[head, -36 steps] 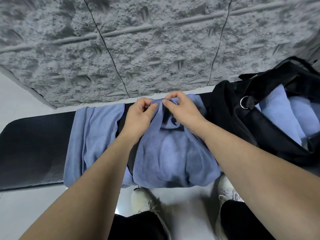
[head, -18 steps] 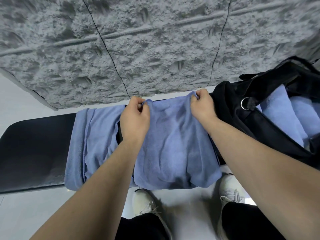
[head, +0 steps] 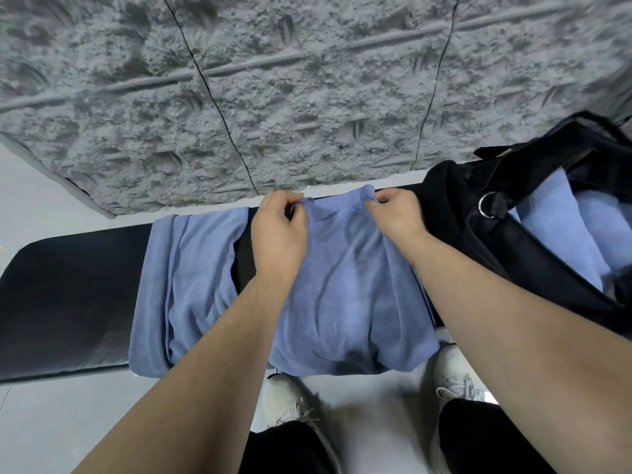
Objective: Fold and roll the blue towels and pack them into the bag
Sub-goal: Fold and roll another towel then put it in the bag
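**Towel held by its far edge, both hands pinching**

Left hand [head: 278, 234] pinched the far-left corner of the blue towel [head: 345, 295] between curled fingers and thumb. Right hand [head: 398, 213] pinched the far-right corner the same way. The two hands were apart, with the towel's far edge stretched between them near the far edge of the table [head: 68, 295].

The towel lay spread across the dark table top from its far edge to its near edge. Its near end drooped over the near edge of the table and bulged in soft folds.

A second blue towel [head: 184, 289] lay just beside the first, toward the left end of the table, also draped from far edge to near edge. A narrow strip of bare table showed between the two.

The black bag [head: 478, 241] stood open at the right end of the table, just beside the right hand. Rolled blue towels [head: 561, 227] were packed inside it; how many could not be told. A metal ring [head: 488, 205] hung on the bag's strap.

White shoes [head: 290, 401] stood on the floor below the near edge. A rough grey wall [head: 307, 97] rose behind the far edge.
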`<state>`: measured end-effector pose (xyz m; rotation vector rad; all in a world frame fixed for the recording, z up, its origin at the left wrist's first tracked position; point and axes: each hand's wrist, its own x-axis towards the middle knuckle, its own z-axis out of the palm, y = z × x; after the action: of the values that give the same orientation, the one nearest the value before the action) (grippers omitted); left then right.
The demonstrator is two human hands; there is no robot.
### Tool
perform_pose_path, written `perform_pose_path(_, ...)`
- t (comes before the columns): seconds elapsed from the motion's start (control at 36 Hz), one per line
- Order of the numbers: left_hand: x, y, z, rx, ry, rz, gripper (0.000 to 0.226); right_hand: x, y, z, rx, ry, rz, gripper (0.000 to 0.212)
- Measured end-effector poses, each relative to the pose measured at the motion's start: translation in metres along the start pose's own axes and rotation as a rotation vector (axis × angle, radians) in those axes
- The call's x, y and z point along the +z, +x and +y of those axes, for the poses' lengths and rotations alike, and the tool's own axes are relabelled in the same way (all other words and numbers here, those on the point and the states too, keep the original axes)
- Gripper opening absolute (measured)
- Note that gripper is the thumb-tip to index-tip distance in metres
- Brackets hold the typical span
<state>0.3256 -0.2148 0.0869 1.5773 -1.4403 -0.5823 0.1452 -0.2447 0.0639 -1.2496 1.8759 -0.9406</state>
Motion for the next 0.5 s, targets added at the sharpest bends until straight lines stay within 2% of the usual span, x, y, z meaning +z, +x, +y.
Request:
perform_pose_path(0.11,0.010,0.000,-0.002,-0.040,-0.101,-0.087,0.021,0.006,-0.009,-0.003,-0.036,-0.066,-0.039,0.031)
perform_pose_path(0.22,0.015,-0.001,0.000,-0.061,-0.133,-0.177,0.031,0.005,-0.022,-0.009,-0.202,-0.185,-0.074,0.030)
perform_pose_path(0.33,0.018,-0.001,0.000,-0.162,-0.117,-0.257,0.027,0.005,-0.031,-0.009,-0.368,-0.262,-0.159,0.021)
perform_pose_path(0.5,0.023,0.002,-0.002,-0.130,-0.014,-0.355,0.041,0.002,-0.041,-0.006,-0.517,-0.331,-0.314,0.019)
